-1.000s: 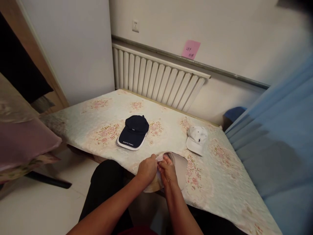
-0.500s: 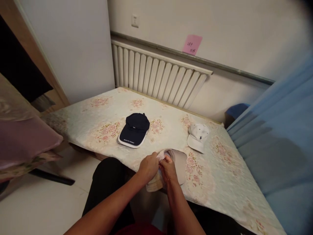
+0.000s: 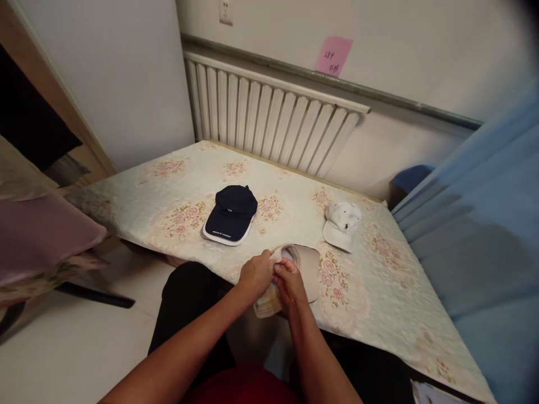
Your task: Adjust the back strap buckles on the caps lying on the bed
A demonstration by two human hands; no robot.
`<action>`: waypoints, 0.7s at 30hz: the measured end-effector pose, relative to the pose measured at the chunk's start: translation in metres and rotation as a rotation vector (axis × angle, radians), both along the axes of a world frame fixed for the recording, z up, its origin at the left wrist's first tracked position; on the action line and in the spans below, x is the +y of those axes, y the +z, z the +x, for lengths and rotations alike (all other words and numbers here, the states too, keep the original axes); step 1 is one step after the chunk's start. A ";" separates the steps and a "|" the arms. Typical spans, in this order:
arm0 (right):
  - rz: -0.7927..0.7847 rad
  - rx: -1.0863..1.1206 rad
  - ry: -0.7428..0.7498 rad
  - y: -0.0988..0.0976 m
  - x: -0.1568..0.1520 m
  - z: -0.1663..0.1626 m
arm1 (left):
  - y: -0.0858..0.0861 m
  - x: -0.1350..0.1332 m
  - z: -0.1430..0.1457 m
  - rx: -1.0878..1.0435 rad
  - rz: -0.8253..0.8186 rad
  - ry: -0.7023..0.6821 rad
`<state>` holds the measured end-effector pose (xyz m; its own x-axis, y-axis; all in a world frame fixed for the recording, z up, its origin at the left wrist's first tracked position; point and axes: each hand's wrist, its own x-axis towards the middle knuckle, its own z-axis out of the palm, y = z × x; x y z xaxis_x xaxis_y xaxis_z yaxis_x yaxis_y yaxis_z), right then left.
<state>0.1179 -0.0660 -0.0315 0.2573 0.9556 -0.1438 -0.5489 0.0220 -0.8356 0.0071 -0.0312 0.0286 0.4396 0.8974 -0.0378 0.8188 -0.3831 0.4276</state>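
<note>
A beige cap (image 3: 306, 268) lies upside down at the near edge of the flower-patterned table (image 3: 177, 191), its brim pointing away to the right. My left hand (image 3: 255, 275) and my right hand (image 3: 289, 283) are both closed on the cap's back edge, fingers pinched together on the fabric or strap there. A navy cap (image 3: 231, 214) with a white-edged brim sits further back on the left. Over on the right rests a white cap (image 3: 342, 224).
A white radiator (image 3: 269, 120) runs along the wall behind the table, with a pink note (image 3: 333, 55) above it. A blue curtain (image 3: 484, 224) hangs on the right. Pink cushions (image 3: 37, 241) are stacked at the left. Pale floor lies below.
My hands stay pinched on the beige cap's back edge, fingers shifting slightly. The camera has tilted a little, so everything sits slightly higher in view.
</note>
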 end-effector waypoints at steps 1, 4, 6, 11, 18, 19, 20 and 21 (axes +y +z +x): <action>0.001 0.006 0.000 0.001 -0.001 0.001 | 0.000 -0.001 0.001 0.006 0.003 0.003; 0.001 0.020 0.008 0.008 -0.002 0.001 | 0.001 -0.004 0.003 0.022 0.010 0.011; -0.002 0.029 0.024 0.012 -0.001 0.001 | 0.002 -0.006 0.004 0.031 0.014 0.015; -0.026 0.048 0.045 0.017 0.001 -0.002 | 0.003 -0.010 0.003 0.045 0.015 0.015; -0.063 0.018 -0.029 0.015 0.004 -0.009 | 0.005 -0.013 0.002 0.036 -0.013 0.016; -0.073 0.006 -0.052 0.013 0.005 -0.010 | 0.005 -0.014 0.003 0.031 -0.017 0.019; -0.084 -0.008 -0.079 0.012 0.006 -0.011 | 0.005 -0.015 0.003 0.025 -0.021 0.022; -0.096 -0.025 -0.109 0.011 0.008 -0.011 | 0.005 -0.015 0.004 0.018 -0.024 0.027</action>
